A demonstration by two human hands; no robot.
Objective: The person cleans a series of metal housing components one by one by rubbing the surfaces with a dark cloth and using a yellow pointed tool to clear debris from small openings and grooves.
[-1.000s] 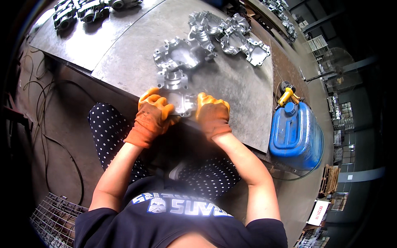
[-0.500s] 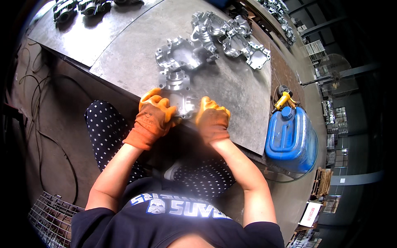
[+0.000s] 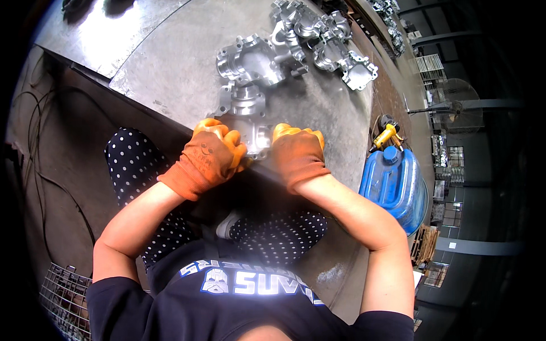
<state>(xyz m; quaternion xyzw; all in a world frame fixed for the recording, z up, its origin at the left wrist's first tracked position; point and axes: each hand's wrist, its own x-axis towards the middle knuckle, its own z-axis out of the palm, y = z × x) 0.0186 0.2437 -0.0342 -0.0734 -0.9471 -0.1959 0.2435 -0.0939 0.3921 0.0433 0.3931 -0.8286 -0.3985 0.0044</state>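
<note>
A silvery machined metal casting (image 3: 243, 101) lies at the near edge of the steel-topped table (image 3: 165, 74). Its curved, bored end points away from me, and its nearer part sits between my hands. My left hand (image 3: 209, 156), in an orange work glove, is closed on the casting's left side. To the right of the casting, my right hand (image 3: 300, 152) wears a matching glove and has its fingers curled tight. What those fingers hold, if anything, is hidden. Just beyond lies another casting (image 3: 250, 61) of similar look.
Several more castings (image 3: 330, 48) cluster at the far right of the table. Dark parts (image 3: 116, 7) stand at the far left. Beside the table's right edge are a blue jerrycan (image 3: 392, 182) and a yellow power tool (image 3: 385, 136). Cables (image 3: 37, 142) trail over the floor at left.
My view has shifted a little. My right elbow has swung outward, and the right fingers look more tightly curled. The left hand stays at the casting's left side.
</note>
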